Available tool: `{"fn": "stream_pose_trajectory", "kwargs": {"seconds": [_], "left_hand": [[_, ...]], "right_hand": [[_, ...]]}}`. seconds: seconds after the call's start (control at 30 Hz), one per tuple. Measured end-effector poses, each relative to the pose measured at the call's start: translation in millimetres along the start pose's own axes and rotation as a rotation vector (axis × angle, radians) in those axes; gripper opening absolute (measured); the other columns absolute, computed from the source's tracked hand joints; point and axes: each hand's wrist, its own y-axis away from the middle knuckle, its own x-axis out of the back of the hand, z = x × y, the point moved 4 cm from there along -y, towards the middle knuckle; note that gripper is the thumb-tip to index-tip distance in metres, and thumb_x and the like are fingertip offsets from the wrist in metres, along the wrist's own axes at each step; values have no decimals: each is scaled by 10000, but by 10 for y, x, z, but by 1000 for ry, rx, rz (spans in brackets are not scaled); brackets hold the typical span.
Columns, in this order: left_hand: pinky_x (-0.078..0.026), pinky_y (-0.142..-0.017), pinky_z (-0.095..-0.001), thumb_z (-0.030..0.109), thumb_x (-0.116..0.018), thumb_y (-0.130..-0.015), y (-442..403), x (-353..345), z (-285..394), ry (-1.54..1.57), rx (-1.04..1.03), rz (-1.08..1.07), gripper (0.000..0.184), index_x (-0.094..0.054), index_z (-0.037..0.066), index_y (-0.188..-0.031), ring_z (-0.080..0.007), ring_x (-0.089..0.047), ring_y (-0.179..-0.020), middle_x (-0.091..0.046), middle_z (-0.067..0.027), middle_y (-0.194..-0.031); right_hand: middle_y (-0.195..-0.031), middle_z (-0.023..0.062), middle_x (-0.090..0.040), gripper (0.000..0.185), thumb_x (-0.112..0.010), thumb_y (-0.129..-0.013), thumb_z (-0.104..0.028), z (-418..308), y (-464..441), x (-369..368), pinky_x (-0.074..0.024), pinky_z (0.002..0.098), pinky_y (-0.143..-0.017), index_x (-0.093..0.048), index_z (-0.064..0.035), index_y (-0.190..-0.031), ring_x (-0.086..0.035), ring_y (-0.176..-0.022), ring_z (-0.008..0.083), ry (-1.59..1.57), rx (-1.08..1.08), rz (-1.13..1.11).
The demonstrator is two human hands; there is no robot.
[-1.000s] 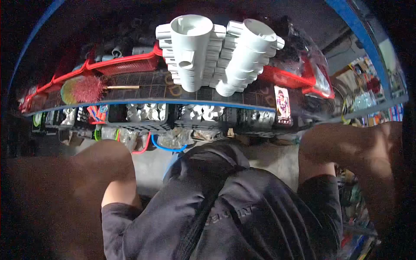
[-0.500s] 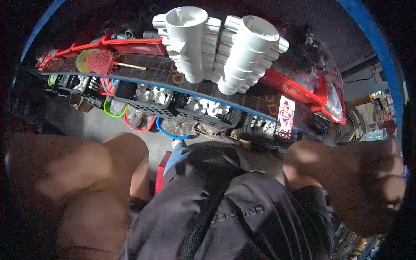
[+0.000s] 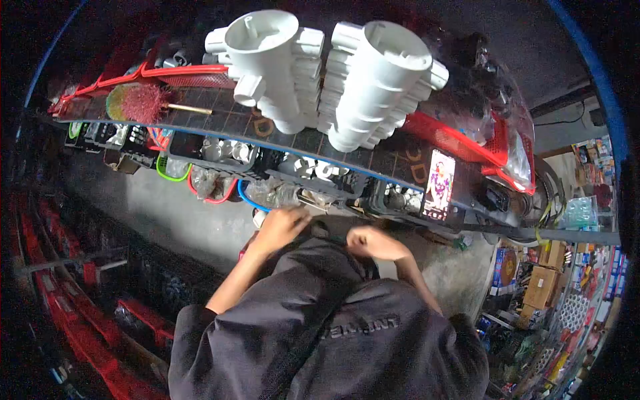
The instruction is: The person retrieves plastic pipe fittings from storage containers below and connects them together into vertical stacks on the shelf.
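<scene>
My left hand [image 3: 287, 227] hovers over my lap, its fingers loosely curled inward and nothing visible in them. Across a small gap, my right hand [image 3: 377, 243] is curled too, slightly blurred, with no object showing. Both are below the front edge of the dark counter [image 3: 233, 115], on which two white plastic pipe-like fittings stand upright: a left one [image 3: 273, 73] and a right one [image 3: 380, 83], each with rows of short side stubs. Neither hand touches them. A phone [image 3: 440, 183] with a lit screen leans at the counter's right.
Red baskets [image 3: 460, 137] line the counter's back. A colourful duster [image 3: 143, 103] lies at left. Black crates [image 3: 320, 175] of white parts sit under the edge, with a blue-rimmed basket [image 3: 252, 197] below. Cardboard boxes [image 3: 541, 287] and shelves stand at right; red bins [image 3: 73, 300] at left.
Both hands have come from close beside the camera, where they were large and blurred, down and inward to above my lap. The view has shifted slightly; the fittings and phone stay on the counter.
</scene>
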Motion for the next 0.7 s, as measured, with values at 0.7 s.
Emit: {"fn": "stream_pose_trajectory", "kwargs": {"seconds": [0.7], "left_hand": [[-437,-652,-447,413,-465,-790,-342,-785,-458,-220,35,-503,384,-580,51,-846,-353,-558,-746,-582,-172,-752]], "right_hand": [[-693,52,-478,148,-603,-664,-71,214,910,-54,-379,268,-588,-491,-19,-747,-450,-644,132,-175,-82,-93]]}}
